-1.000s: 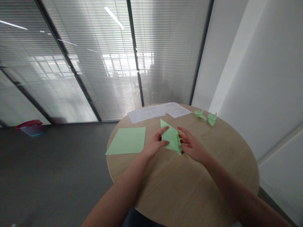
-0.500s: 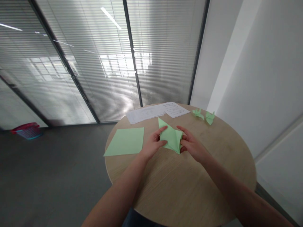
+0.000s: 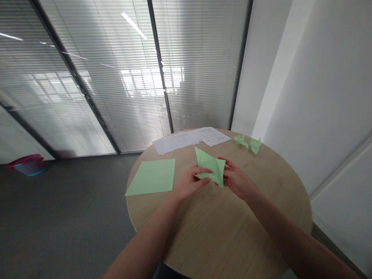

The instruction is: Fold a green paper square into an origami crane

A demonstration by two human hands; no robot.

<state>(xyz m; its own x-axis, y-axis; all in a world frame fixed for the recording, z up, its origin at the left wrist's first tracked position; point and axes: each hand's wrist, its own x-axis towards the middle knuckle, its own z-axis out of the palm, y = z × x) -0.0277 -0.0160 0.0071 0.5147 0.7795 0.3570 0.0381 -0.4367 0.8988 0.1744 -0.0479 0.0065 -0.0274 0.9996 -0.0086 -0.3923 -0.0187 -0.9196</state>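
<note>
A partly folded sheet of green paper (image 3: 209, 164) is held up over the round table, one pointed corner rising at its upper left. My left hand (image 3: 194, 181) grips its lower left side, with fingers lying across the front. At the right edge, my right hand (image 3: 236, 179) is closed on the paper, some of its fingers hidden behind the folds. Left of my hands, a flat green sheet (image 3: 154, 176) lies near the table's edge. Two small folded green paper figures (image 3: 241, 141) stand at the far right of the table.
Printed white sheets (image 3: 177, 141) overlap along the back of the wooden table (image 3: 215, 228). A red and blue basket (image 3: 29, 164) sits on the floor at far left. Glass panels with blinds (image 3: 200, 85) rise behind, and a white wall (image 3: 328, 97) stands on the right.
My left fingers have slid further right across the front of the folded paper. My right fingers have shifted slightly along its right edge. The view has moved a little.
</note>
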